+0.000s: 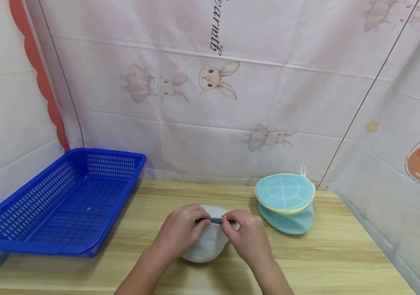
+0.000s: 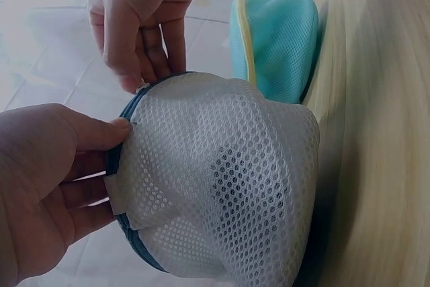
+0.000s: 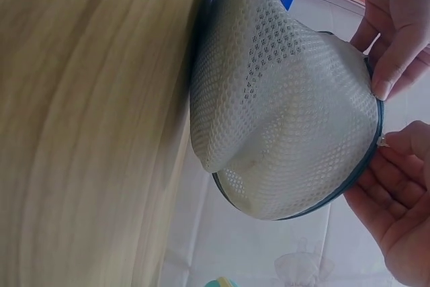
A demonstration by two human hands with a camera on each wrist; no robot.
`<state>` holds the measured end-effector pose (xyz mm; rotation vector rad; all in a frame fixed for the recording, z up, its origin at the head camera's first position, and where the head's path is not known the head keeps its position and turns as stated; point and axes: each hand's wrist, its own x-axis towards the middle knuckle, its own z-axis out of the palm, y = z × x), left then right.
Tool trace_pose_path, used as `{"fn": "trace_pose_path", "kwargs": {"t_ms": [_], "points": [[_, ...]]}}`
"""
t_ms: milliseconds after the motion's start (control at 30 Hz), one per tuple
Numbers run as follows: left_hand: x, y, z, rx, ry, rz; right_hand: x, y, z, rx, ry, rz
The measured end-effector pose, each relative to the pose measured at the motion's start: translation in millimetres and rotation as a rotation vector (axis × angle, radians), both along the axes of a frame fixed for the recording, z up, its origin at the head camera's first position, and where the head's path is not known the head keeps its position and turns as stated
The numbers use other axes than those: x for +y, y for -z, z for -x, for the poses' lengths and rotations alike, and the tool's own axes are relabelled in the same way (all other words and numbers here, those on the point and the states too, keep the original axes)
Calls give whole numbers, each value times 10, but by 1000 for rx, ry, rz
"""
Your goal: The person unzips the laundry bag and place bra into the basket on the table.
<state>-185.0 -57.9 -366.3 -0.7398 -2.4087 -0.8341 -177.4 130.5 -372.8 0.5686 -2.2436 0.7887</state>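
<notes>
A white mesh laundry bag (image 1: 204, 245) with a dark blue zipper rim stands on the table, its honeycomb netting bulging below the rim (image 2: 124, 126). My left hand (image 1: 181, 228) pinches the zipper edge between thumb and fingers, beside a small fabric tab (image 2: 115, 195). Close by on the same edge, my right hand (image 1: 248, 235) pinches the small zipper pull (image 3: 382, 142) with thumb and forefinger. In the head view the two hands cover much of the bag's top.
A turquoise mesh bag (image 1: 287, 217) with yellow trim and a white loop stands at the right on the wooden table (image 1: 328, 262). A blue plastic basket (image 1: 95, 241) fills the left side. Rabbit-printed sheeting (image 1: 180, 143) hangs behind the table.
</notes>
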Motion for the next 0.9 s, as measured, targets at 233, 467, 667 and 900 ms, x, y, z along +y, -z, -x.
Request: {"fn": "trace_pose_path", "kwargs": {"t_ms": [233,467,667,900], "points": [[23,-5,-18,11,-2,31,-14,5,-3,15,-14,-1],[74,13,-30,64,22,39,-57,5,-27,37,-50,-9],[100,28,-41,86,46,39,-74,8,-27,81,-82,-21],[88,10,-46,108,65,26,-67,9,-18,106,-87,-16]]}}
